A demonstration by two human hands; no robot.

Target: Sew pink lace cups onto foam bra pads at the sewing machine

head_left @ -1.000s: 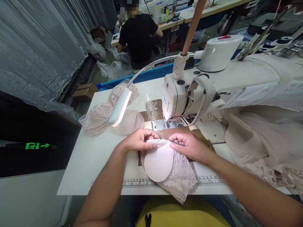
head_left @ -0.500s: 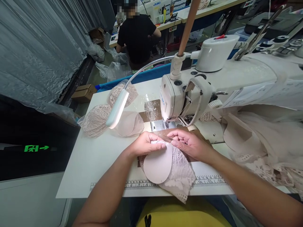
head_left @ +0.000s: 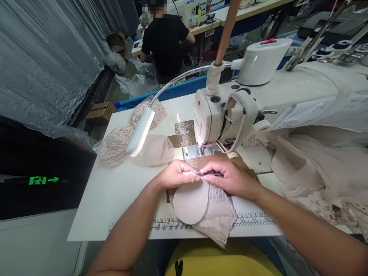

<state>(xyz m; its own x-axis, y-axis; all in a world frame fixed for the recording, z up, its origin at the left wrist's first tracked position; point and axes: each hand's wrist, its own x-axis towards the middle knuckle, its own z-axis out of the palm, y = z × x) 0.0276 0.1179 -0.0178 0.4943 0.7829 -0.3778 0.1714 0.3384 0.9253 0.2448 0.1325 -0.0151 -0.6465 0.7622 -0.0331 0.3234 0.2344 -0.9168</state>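
Observation:
My left hand (head_left: pixel 176 175) pinches the upper edge of a pale pink bra cup (head_left: pixel 191 203), its thumb lying on the near side. Pale lace fabric (head_left: pixel 220 214) is joined along the cup's right side and hangs over the table's front edge. In my closed right hand (head_left: pixel 230 177) is a slim metal tool (head_left: pixel 214 174); whether it is tweezers or snips I cannot tell. Its tip meets the cup's top edge, close to my left fingertips. Just beyond both hands is the sewing machine's needle area (head_left: pixel 211 147).
The sewing machine head (head_left: pixel 209 115) stands close behind my hands. A lamp (head_left: pixel 140 132) hangs over lace cups (head_left: pixel 116 145) on the left of the table (head_left: pixel 94 207). More pale fabric (head_left: pixel 313 165) is heaped at right. A person (head_left: pixel 163 42) sits beyond.
My right hand has shifted slightly left, and its fingers have come down on the cup's top edge beside my left hand. The tool now lies flatter along that edge.

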